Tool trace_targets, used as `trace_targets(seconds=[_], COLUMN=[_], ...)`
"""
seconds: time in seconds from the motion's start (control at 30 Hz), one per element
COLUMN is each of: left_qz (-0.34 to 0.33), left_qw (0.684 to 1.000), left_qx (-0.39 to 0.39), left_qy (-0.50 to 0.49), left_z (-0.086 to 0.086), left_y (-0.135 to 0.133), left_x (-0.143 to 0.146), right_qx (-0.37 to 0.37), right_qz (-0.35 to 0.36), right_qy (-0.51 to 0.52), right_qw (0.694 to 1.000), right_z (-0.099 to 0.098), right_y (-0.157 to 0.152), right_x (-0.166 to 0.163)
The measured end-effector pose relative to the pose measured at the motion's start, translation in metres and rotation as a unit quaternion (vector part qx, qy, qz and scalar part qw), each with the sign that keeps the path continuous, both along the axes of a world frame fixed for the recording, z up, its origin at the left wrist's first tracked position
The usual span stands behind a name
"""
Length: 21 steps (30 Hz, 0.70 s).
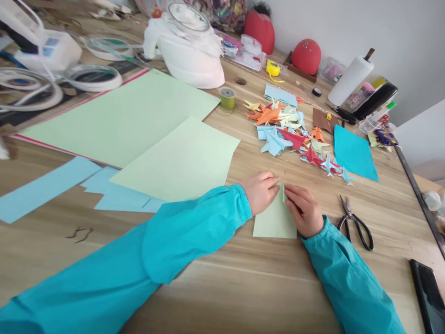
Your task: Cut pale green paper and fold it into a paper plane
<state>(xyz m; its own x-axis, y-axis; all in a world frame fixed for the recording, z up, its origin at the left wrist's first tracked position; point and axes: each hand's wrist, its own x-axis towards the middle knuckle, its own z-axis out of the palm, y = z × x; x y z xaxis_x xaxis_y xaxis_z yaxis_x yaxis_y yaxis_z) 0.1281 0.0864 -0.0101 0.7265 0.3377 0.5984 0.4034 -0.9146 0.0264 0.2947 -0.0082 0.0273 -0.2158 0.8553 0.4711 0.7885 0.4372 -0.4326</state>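
Observation:
A small pale green sheet of paper [276,220] lies on the table in front of me, its top narrowing to a folded point. My left hand [260,192] pinches the upper left edge near that point, fingers pressed together. On the opposite side, my right hand [306,211] has its fingers pressed against the upper right edge, by a turned-up flap. Both sleeves are turquoise. Black-handled scissors [355,223] rest slightly open to the right of my right hand. Beyond the hands is a pile of folded paper figures [274,134] in orange, red, blue and pale green.
Large green sheets [184,162] and blue paper pieces [48,188] spread over the left. A spool of thread [227,99] stands behind them. A turquoise square [356,152] lies at the right, a black phone [429,292] at the lower right corner. Tape rolls and a white bag [194,60] crowd the back.

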Motion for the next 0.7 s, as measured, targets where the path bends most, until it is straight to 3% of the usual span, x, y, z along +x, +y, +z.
trace_targets(seconds=[0.7], left_qz=[-0.023], left_qw=[0.999], left_qx=[-0.021], left_qy=[-0.01], left_z=[0.0065], left_y=[0.0016], left_x=[-0.0051], right_qx=[0.03], right_qz=[0.041], right_qy=[-0.138], right_qw=[0.989], right_z=[0.0009], right_y=[-0.0037], right_x=[-0.0024])
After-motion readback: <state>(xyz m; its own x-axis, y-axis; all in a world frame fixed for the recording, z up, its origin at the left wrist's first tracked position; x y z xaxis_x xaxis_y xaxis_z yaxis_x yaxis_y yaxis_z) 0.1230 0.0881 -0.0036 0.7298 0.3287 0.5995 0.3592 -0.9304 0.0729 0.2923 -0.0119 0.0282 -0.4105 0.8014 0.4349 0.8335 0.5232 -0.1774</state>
